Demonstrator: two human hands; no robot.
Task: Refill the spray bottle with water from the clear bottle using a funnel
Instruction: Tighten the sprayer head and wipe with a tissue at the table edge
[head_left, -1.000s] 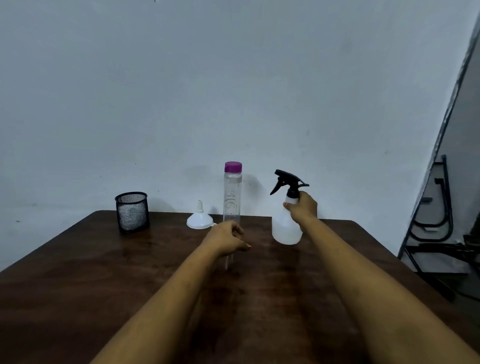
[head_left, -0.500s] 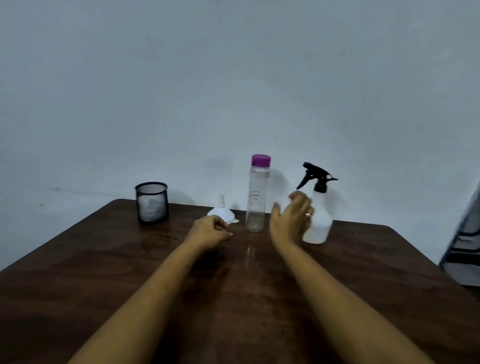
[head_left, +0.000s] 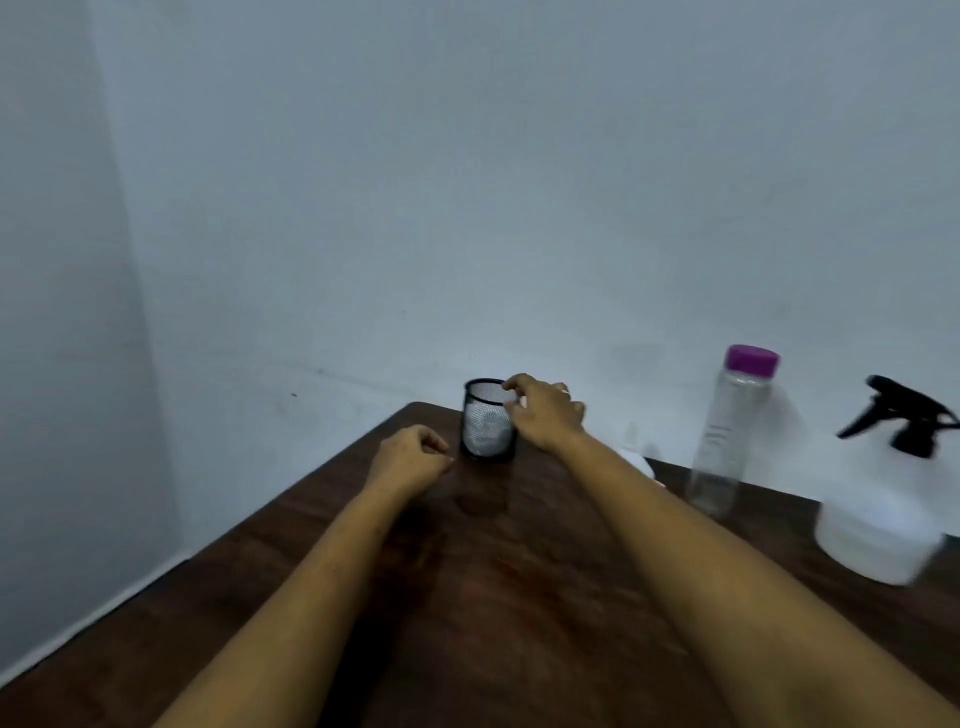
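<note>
The clear bottle (head_left: 727, 431) with a purple cap stands upright at the back right of the dark wooden table (head_left: 519, 597). To its right stands the white spray bottle (head_left: 878, 530) with a black trigger head. The white funnel (head_left: 635, 453) shows only in small part behind my right forearm. My right hand (head_left: 545, 415) reaches across to a black mesh cup (head_left: 485, 423), with index finger and thumb pinching its right rim. My left hand (head_left: 413, 457) rests on the table as a fist just left of the cup and holds nothing.
The table's left edge (head_left: 291, 499) runs diagonally close to the wall corner. A pale wall stands right behind the objects.
The view has swung left. My right hand has left the spray bottle and crossed past the clear bottle to the mesh cup. My left hand stays curled on the table.
</note>
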